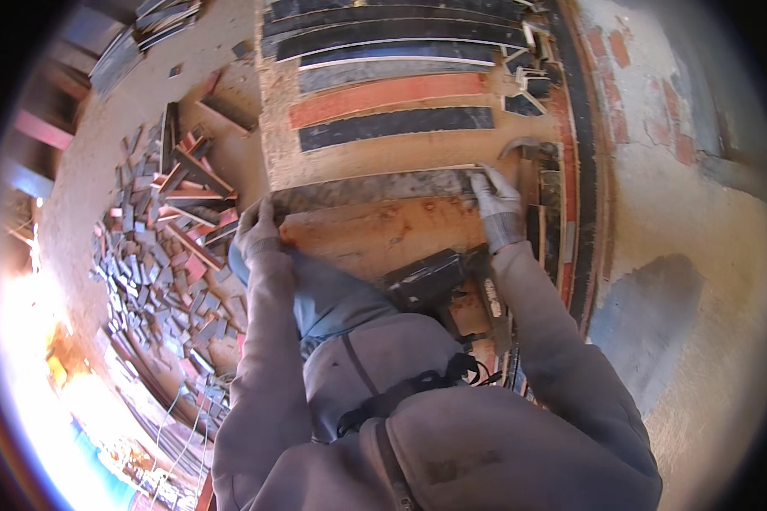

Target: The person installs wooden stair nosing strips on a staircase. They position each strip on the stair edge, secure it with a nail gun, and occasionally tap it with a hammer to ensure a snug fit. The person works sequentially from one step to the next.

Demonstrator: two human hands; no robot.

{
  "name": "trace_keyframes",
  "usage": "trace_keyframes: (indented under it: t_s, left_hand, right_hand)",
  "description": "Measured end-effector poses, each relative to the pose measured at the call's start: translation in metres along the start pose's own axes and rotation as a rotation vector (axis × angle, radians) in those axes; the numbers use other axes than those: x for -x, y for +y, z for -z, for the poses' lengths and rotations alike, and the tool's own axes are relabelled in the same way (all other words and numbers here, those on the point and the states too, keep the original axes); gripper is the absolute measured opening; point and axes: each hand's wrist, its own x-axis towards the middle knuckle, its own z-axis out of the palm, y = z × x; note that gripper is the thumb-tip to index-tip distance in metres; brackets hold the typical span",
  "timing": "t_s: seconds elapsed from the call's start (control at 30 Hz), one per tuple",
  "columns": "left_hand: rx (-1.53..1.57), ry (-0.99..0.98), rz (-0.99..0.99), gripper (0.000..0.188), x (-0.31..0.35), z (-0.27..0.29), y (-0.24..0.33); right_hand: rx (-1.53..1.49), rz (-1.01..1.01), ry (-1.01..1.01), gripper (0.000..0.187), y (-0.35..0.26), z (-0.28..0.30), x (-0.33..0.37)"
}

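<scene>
A long, narrow wooden strip with a mottled dark grey face lies crosswise in front of me, over a bare wooden surface. My left hand, in a pale glove, is closed around its left end. At the other end, my right hand, also gloved, grips the strip with the fingers over its far edge. Just beyond it rest a black strip and a red strip. A claw hammer lies close to my right hand. Both palms are hidden.
More dark strips are laid out at the far end. A black boxy tool or case sits near my lap, its kind unclear. Small offcuts and longer pieces heap on the floor at left. A patched wall stands at right.
</scene>
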Motion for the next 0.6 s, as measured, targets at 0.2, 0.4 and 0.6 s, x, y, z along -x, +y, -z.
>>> trace_keyframes:
  t_s: [0.2, 0.4, 0.6]
  left_hand:
    - [0.238, -0.056, 0.136, 0.022, 0.0, -0.002, 0.009]
    - [-0.051, -0.075, -0.024, 0.024, 0.02, -0.003, 0.024]
    - [-0.065, -0.043, 0.024, 0.025, 0.024, 0.0, 0.021]
  right_hand:
    - [0.012, -0.03, 0.157, 0.039, 0.001, -0.008, -0.006]
    - [0.072, -0.012, 0.116, 0.037, 0.014, -0.011, -0.013]
    - [0.107, 0.008, 0.09, 0.032, 0.005, -0.009, -0.015]
